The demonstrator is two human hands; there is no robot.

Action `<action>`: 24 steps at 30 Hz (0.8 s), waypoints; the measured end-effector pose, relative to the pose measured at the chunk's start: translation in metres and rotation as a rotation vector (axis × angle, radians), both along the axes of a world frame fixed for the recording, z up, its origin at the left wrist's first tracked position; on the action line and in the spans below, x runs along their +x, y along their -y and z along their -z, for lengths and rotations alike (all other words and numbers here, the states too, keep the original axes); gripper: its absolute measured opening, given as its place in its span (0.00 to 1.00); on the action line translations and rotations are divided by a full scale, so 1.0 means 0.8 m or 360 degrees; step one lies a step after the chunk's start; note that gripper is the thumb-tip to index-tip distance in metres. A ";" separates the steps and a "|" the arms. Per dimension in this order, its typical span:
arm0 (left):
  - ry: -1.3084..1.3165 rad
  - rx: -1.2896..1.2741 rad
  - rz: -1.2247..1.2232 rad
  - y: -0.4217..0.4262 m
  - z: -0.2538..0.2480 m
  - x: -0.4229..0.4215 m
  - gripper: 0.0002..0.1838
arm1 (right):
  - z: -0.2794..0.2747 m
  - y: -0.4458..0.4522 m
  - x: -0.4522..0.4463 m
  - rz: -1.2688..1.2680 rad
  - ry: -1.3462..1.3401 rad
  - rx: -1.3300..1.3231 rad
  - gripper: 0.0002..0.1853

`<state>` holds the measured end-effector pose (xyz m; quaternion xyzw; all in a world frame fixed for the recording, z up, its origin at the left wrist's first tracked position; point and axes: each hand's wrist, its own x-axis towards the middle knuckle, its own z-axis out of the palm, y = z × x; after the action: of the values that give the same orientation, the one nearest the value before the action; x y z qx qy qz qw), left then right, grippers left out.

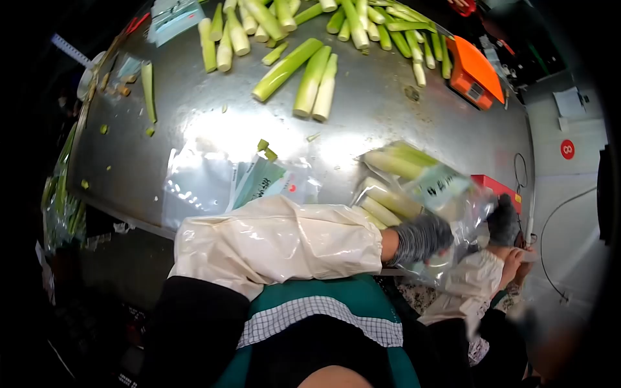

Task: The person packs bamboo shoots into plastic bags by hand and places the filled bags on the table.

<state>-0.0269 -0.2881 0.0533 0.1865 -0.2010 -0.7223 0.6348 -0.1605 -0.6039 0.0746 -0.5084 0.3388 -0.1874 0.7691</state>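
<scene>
While the left hand (pixel 424 239) seems to grip a bag (pixel 441 183) at near right, stalks (pixel 387 195) already inside, the right hand (pixel 503 221) sits beside the red box (pixel 484 182) (its grip I cannot tell), and loose stalks (pixel 313 81) lie unbagged on the far side of the table (pixel 194 97).

One wide, round-edged view from up on the person's head, facing forward and down, close above the green apron (pixel 323 290), out across the metal table (pixel 194 97)
</scene>
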 end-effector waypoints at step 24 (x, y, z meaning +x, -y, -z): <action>0.3704 0.1201 -0.1089 -0.315 0.180 0.074 0.22 | 0.054 -0.399 0.163 -0.1165 -0.0084 -0.1943 0.09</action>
<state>0.0326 -0.0360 -0.0904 0.9191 -0.3621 0.0555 0.1450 -0.0302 -0.2850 0.0317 -0.9339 -0.0006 -0.0609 0.3522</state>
